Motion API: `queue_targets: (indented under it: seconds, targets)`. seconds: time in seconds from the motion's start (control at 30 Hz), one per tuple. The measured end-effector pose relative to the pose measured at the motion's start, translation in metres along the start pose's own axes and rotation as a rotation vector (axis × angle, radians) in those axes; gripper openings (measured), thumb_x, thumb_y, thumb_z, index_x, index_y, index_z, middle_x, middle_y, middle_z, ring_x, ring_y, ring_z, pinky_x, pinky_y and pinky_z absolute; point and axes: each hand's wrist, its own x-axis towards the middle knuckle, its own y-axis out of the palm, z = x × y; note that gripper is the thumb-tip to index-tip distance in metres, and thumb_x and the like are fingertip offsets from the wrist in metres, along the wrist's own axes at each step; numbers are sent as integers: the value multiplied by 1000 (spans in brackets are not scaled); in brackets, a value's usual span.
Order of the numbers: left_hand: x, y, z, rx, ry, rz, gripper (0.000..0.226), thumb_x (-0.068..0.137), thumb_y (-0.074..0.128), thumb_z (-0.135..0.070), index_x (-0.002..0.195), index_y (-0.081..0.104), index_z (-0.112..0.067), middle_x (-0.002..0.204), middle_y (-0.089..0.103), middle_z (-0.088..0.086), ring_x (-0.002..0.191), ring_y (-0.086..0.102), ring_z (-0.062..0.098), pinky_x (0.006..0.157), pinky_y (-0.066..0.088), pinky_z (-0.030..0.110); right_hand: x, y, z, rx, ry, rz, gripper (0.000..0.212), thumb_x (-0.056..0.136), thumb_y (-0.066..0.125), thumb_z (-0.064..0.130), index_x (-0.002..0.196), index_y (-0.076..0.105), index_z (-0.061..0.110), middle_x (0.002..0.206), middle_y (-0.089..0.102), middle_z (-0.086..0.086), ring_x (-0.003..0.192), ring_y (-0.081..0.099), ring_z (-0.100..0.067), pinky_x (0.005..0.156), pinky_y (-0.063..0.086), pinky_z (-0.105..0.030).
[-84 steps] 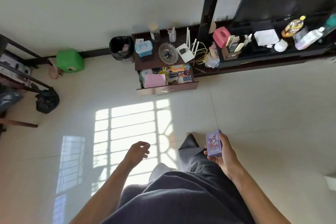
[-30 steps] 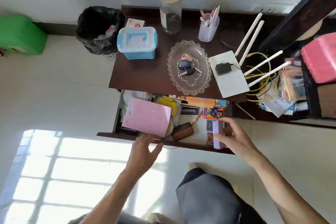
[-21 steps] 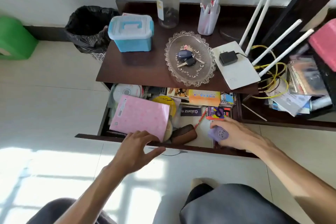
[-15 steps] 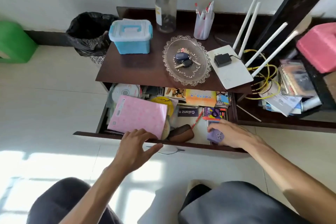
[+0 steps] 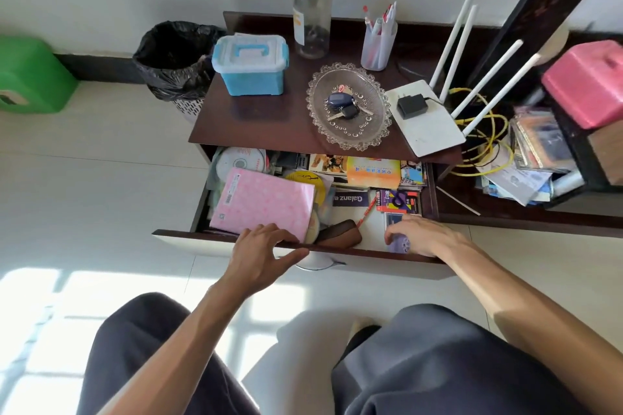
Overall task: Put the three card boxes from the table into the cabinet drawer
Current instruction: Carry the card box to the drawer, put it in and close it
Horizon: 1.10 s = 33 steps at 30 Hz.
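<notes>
The right hand reaches into the open drawer, its grip curled over the purple card box lying at the drawer's front right corner. The left hand rests spread on the drawer's front edge, grasping nothing.

Glass dish w/ keys, blue box, router, bin.

Glossy dark wood cabinet top, glass dish

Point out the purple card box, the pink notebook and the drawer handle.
Purple card box (image 5: 398, 243), head view, its exposed front face under the right hand (image 5: 425, 235).
Pink notebook (image 5: 264, 202), head view, middle of its cover.
Drawer handle (image 5: 318, 267), head view, the metal loop's curve.
</notes>
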Motion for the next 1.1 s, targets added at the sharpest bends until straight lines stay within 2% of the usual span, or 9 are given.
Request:
queue_targets:
  seconds: [0.2,0.37,0.6,0.7,0.77,0.83,0.9,1.0,1.1]
  targets:
    - [0,1,0,26,11,-30,53,77,43,-80,94,72,-39,88,69,-17,82,60,9,74,39,28,-2,3,1,-31,23,-30,55,94,60,-1,134,56,36,130,54,-2,120,56,-29,93,46,-41]
    - [0,-2,-1,8,5,2,47,79,48,-75,96,73,-38,90,69,-15,86,60,11,82,44,33,-2,-1,1,-18,52,-4,37,93,65,7,125,57,22,130,63,-6,96,53,-22,75,40,-32]
    - [-3,-2,-4,39,7,-18,47,81,49,-73,97,74,-37,89,70,-14,84,60,13,81,44,33,-4,0,-1,18,52,-29,46,94,68,9,136,60,25,138,63,-2,120,61,-25,94,52,-37]
    - [-2,-12,-5,-130,-16,39,35,84,61,-60,99,76,-31,95,73,-13,87,64,10,85,50,33,-17,-5,2,143,62,-104,45,95,68,23,139,60,26,140,62,-2,119,61,-23,92,50,-34]
    - [-5,-24,-3,-395,-117,-9,24,85,70,-42,99,76,-24,99,74,-10,86,68,7,82,57,31,-36,-10,5,321,72,-267,37,95,68,32,132,64,32,129,67,1,104,64,-14,78,48,-29]
    - [-10,-36,5,-555,-222,-148,19,87,71,-32,102,76,-21,101,75,-7,85,70,8,78,58,30,-62,-10,8,494,63,-468,18,93,68,36,111,69,40,108,73,10,88,66,-4,68,49,-23]
    - [-20,-45,18,-691,-331,-259,18,88,70,-30,102,74,-20,98,75,-4,86,70,13,78,57,31,-91,-3,9,686,47,-586,4,92,69,38,96,70,38,91,74,13,81,67,-1,66,52,-20]
    - [-38,-47,36,-920,-580,-391,22,89,69,-30,107,67,-18,105,71,8,94,68,22,77,54,33,-125,19,11,969,149,-600,11,94,67,40,87,73,35,80,75,12,74,69,-5,60,50,-11]
    - [-51,-41,47,-1158,-840,-543,48,89,70,-26,130,49,-12,129,57,17,97,65,22,87,52,33,-133,52,9,1066,354,-507,30,98,59,48,84,73,26,79,76,8,83,71,-20,64,51,-25]
